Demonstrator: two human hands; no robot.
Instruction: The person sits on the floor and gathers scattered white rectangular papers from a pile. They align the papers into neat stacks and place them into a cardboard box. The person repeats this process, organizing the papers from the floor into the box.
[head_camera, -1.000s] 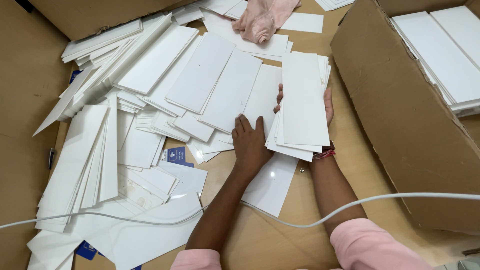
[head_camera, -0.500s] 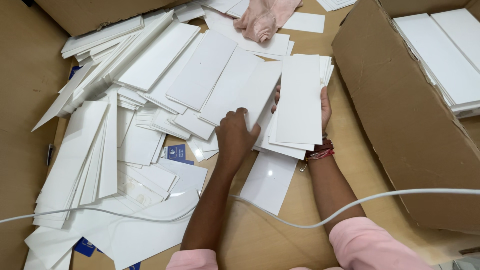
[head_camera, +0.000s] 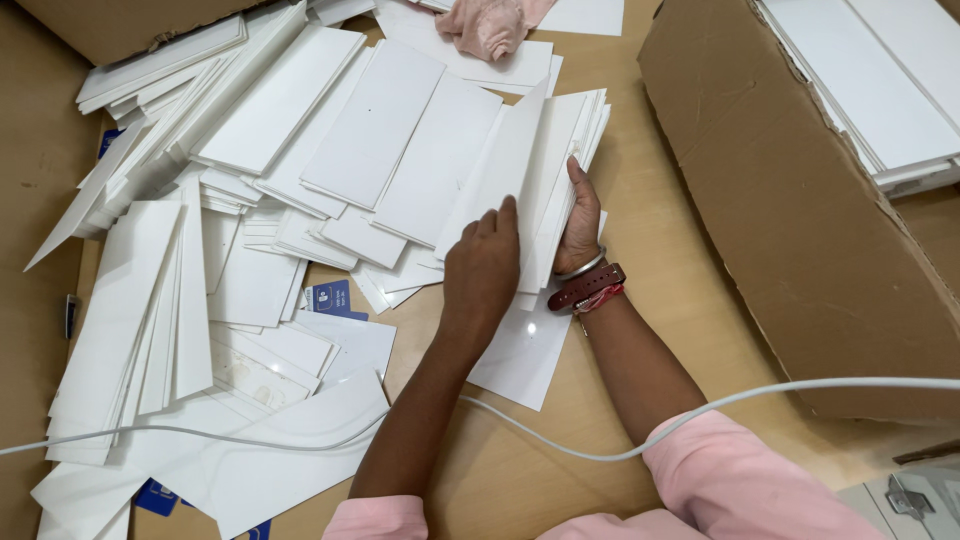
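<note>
My right hand (head_camera: 581, 222) grips a stack of long white cards (head_camera: 561, 160), tilted on edge, near the middle of the wooden table (head_camera: 660, 240). A watch and bangles sit on that wrist. My left hand (head_camera: 482, 268) presses a single white card (head_camera: 494, 178) against the left face of the stack, fingers flat on it. A large heap of the same white cards (head_camera: 300, 150) spreads to the left of both hands. One loose card (head_camera: 520, 360) lies flat under my wrists.
An open cardboard box (head_camera: 800, 200) holding stacked white cards stands on the right. A pink cloth (head_camera: 490, 25) lies at the top. A white cable (head_camera: 560, 440) crosses my forearms. Small blue cards (head_camera: 325, 296) peek from the heap. Another cardboard box (head_camera: 110, 25) sits top left.
My right hand has turned the stack from flat to on edge. My left hand has lifted a card from the heap and brought it against the stack.
</note>
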